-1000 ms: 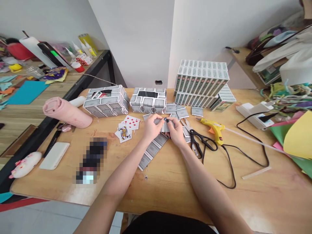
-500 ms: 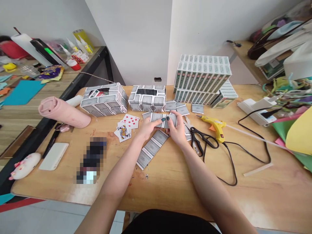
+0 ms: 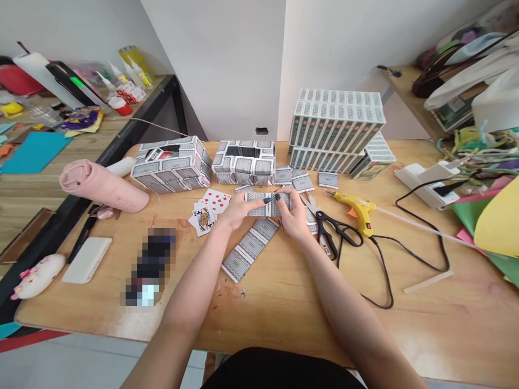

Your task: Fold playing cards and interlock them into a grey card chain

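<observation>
Grey-backed playing cards (image 3: 258, 209) are held level between my two hands, end to end. My left hand (image 3: 239, 209) grips the left end, its thumb lying across the top. Round the right end my right hand (image 3: 292, 213) is closed, thumb on the card back; the fingers beneath are hidden. Just below the hands, a strip of joined cards (image 3: 250, 248) lies slanted on the table. Face-up cards (image 3: 205, 219), a queen among them, rest to the left. More grey-backed cards (image 3: 302, 182) lie behind my right hand.
Two card-covered boxes (image 3: 243, 172) stand at the back, near stacked card packs (image 3: 336, 127). Black-handled scissors (image 3: 330, 229) and a yellow glue gun (image 3: 359, 208) with its cord lie right. At left are a pink roll (image 3: 107, 186), a white slab (image 3: 88, 260) and a blurred-out object (image 3: 151, 265).
Both hands and the held cards have shifted slightly left and down, and the cards now look straighter. The strip below appears nearly unmoved.
</observation>
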